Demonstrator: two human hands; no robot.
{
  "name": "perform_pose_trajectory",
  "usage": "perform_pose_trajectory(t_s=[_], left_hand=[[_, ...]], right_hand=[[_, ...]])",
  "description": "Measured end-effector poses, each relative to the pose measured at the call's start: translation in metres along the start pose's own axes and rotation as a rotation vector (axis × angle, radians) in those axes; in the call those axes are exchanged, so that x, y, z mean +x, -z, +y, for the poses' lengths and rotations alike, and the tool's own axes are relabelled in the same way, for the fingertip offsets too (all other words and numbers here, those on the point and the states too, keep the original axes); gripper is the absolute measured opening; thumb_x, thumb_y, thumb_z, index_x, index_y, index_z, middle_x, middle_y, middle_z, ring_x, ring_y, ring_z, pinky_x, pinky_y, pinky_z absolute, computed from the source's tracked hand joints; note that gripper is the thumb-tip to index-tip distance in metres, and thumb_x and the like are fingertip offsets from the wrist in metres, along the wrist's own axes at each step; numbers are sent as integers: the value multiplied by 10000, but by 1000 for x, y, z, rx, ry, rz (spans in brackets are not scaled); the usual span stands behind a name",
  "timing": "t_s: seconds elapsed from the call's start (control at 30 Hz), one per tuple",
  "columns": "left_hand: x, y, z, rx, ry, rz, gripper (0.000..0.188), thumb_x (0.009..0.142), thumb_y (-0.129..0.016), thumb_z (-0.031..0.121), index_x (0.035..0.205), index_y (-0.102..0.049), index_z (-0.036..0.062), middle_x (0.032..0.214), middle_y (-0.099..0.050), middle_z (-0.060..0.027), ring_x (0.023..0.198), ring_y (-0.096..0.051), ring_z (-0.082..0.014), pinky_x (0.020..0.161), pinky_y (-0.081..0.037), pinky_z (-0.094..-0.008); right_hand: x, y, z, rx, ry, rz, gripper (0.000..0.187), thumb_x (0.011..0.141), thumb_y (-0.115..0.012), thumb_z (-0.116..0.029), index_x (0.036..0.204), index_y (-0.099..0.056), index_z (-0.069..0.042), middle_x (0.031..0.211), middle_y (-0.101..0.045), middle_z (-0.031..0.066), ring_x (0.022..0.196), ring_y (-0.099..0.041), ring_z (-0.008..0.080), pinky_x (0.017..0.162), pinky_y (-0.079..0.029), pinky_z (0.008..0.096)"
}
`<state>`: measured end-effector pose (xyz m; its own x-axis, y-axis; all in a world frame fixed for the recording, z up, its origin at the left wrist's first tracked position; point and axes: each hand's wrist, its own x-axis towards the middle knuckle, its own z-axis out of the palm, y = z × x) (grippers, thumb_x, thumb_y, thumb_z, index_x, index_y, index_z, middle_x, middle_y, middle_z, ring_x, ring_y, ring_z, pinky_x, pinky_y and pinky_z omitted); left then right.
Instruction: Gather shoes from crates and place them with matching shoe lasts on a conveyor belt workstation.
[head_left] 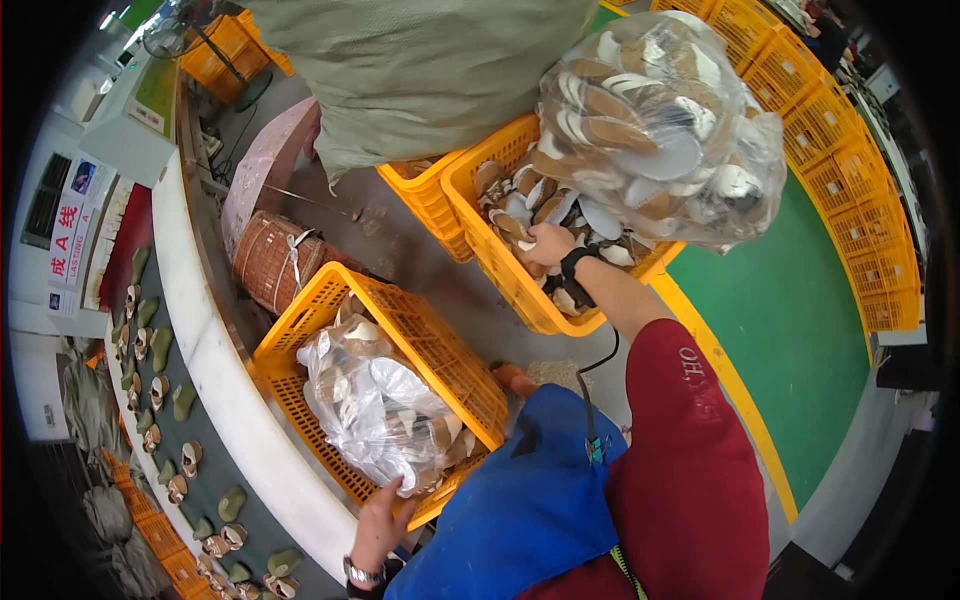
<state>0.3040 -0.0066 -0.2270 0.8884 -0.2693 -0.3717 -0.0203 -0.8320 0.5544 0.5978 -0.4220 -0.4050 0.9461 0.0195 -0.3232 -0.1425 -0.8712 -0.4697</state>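
My right hand (550,246), with a black strap on its wrist, reaches into a yellow plastic crate (462,185) of loose tan and white insoles (600,219). Its fingers are curled down among the pieces, and the fingertips are partly hidden. A big clear plastic bag (660,130) packed with similar insoles rests over that crate's far right side. Closer to me, my left hand (380,527) is at the near rim of another yellow crate (440,335), fingers apart and holding nothing. Inside this crate lies a clear bag of insoles (385,400), just beyond my left fingertips.
A large grey-green sack (420,70) sits on crates at the back. A conveyor (205,430) with shoes and green shoe lasts runs along the left. A wicker basket (275,262) and a pink umbrella (262,160) stand behind the near crate. Stacked yellow crates (835,150) line the right.
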Motion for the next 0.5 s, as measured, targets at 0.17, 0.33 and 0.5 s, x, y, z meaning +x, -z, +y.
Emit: perform_pose_trajectory(t_s=[0.17,0.33,0.5], left_hand=[[70,19,19,79,-212,134,573,746,-694,127,1258,-457,29,1193,-507,-240,1100,-485,-395,912,-417,-425],[127,30,90,330,-570,349,911,514,-853,235,1300,-415,97,1434,-209,-254,1289,-230,-484,1024,-241,-570],[137,8,94,-40,-713,175,965,579,-821,228,1370,-285,94,1277,-457,-227,1201,-426,-391,1002,-282,-546]], right_hand=[[-90,72,16,558,-34,-30,353,651,-747,-186,944,-660,-10,804,-654,100,770,-614,145,711,-484,281],[-203,125,-59,693,373,-220,323,659,-753,-109,961,-670,-31,885,-656,57,836,-590,110,773,-463,254],[-216,114,-113,956,429,-577,337,703,-745,-62,1022,-649,-13,996,-643,47,920,-572,100,818,-449,248]])
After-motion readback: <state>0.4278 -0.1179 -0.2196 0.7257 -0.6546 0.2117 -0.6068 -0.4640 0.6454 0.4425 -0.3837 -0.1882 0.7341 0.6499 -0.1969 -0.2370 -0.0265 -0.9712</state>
